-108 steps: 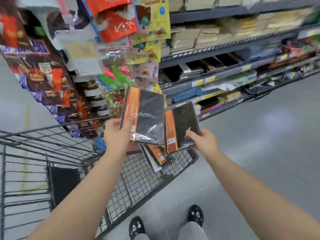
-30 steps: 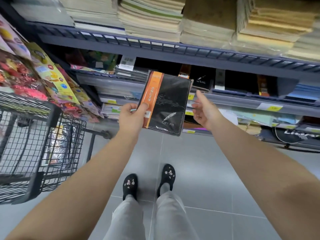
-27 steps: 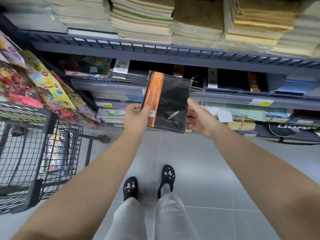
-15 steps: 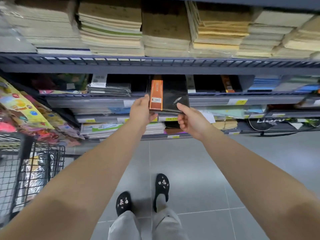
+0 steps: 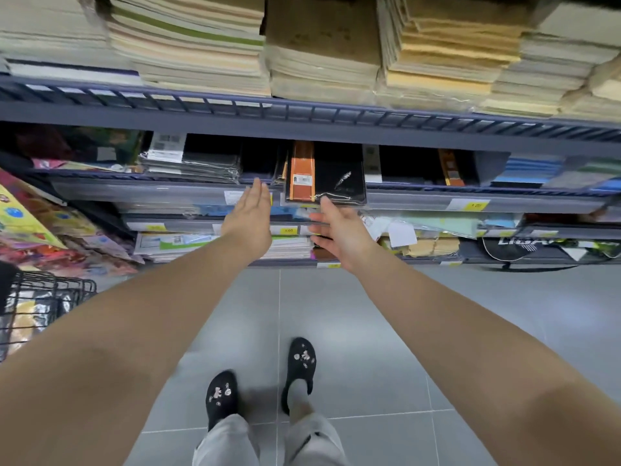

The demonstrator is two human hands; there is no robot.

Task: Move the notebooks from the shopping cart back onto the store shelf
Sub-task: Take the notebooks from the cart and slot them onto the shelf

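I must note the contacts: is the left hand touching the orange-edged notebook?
Apart. The head view shows bare shelf edge between the left hand and the notebook.

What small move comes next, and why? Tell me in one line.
Probably nudge the orange-and-black notebook deeper with the right hand: its front edge overhangs the shelf rail, nothing grips it, and the right fingers sit just at that edge.
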